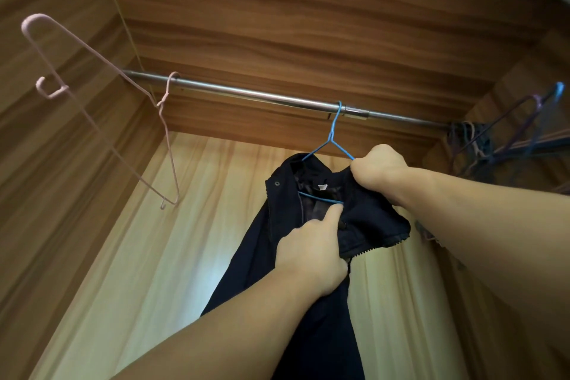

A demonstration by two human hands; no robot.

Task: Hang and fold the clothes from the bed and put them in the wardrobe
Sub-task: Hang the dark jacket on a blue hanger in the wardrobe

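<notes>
On the wardrobe rail (246, 94), one bare hanger (168, 133) hangs at the left end, a jacket (277, 241) on its hanger (331, 139) right of middle, bunched hangers (499, 133) far right.

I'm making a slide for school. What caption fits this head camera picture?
Both hands, left and right, settle a dark jacket on a blue hanger hooked over the wardrobe rail.

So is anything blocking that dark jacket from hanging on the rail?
Nothing visible. The blue hanger is already hooked over the rail, with the dark jacket on it; both hands grip the jacket, and the pink hanger hangs well aside.
</notes>
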